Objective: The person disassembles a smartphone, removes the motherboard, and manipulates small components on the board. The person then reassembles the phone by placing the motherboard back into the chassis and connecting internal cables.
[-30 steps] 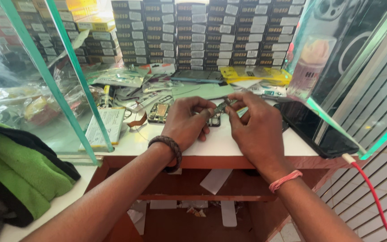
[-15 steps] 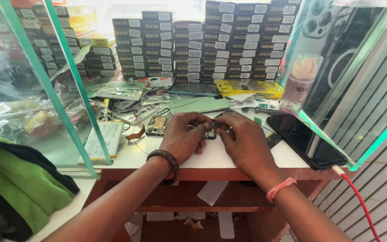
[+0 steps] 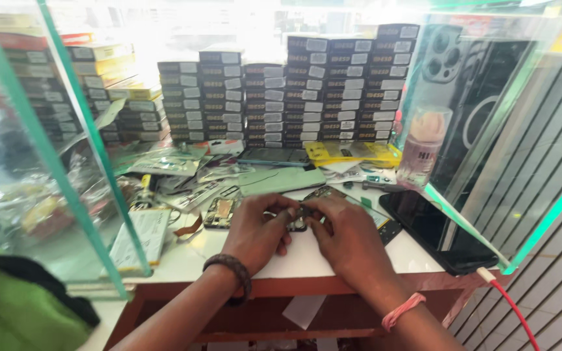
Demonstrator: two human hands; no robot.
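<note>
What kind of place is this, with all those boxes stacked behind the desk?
Most likely a small phone repair stall. Both hands, left hand and right hand, work on a small part at a white counter. An opened phone lies beside them, and stacked small boxes line the back.

Both forearms bare, no sleeves in view. Left hand (image 3: 258, 231): dark braided band at wrist. Right hand (image 3: 349, 244): thin pink twisted band at wrist. No rings visible.
</note>
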